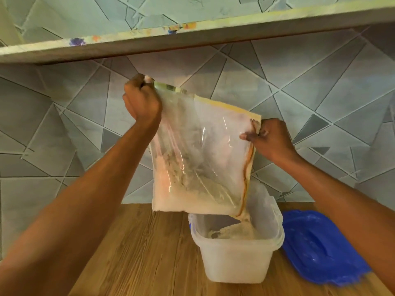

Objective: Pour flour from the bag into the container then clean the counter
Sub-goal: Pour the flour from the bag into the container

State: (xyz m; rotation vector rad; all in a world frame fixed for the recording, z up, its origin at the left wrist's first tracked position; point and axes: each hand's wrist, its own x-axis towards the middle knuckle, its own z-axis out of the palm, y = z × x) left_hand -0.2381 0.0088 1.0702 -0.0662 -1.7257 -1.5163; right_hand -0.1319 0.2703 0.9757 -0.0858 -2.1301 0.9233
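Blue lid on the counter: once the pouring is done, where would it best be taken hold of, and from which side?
Probably the near long rim of the blue lid, taken from above on the right. It lies flat on the counter with that edge free, while its left edge sits close beside the container, leaving little finger room.

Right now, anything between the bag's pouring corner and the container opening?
Nothing visible. The clear plastic flour bag, held up by the left hand and right hand, has its low corner right over the open translucent plastic container. The blue plastic lid lies off to the container's right on the wooden counter.
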